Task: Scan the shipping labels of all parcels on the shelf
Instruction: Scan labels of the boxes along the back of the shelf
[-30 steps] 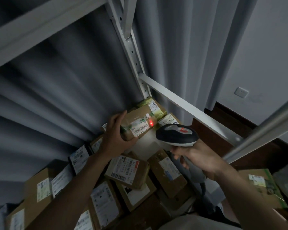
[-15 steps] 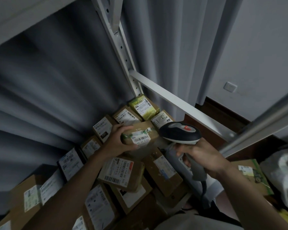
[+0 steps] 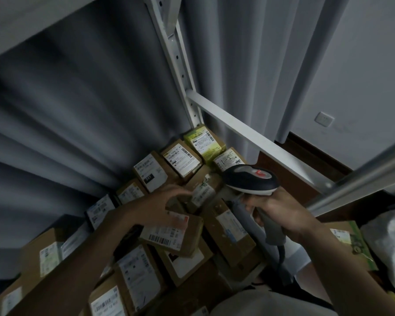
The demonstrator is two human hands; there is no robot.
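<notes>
Your right hand (image 3: 281, 208) grips the scanner (image 3: 251, 180), fingers curled round its grey handle. The scanner's dark head (with a red spot on top) sits just above your knuckles. Your left hand (image 3: 162, 206) hangs with fingers spread and loose, holding nothing. Just past those fingertips lies a small brown parcel (image 3: 203, 190), label up. More brown parcels (image 3: 228, 226) crowd the shelf (image 3: 249, 133) under both hands.

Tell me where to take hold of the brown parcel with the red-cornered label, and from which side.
Grip the brown parcel with the red-cornered label across its two long edges, coming down from above with the free left hand, which hovers open just over it. It lies label up on top of other boxes, slightly tilted, so its sides look exposed. The right hand holds the scanner.
</notes>
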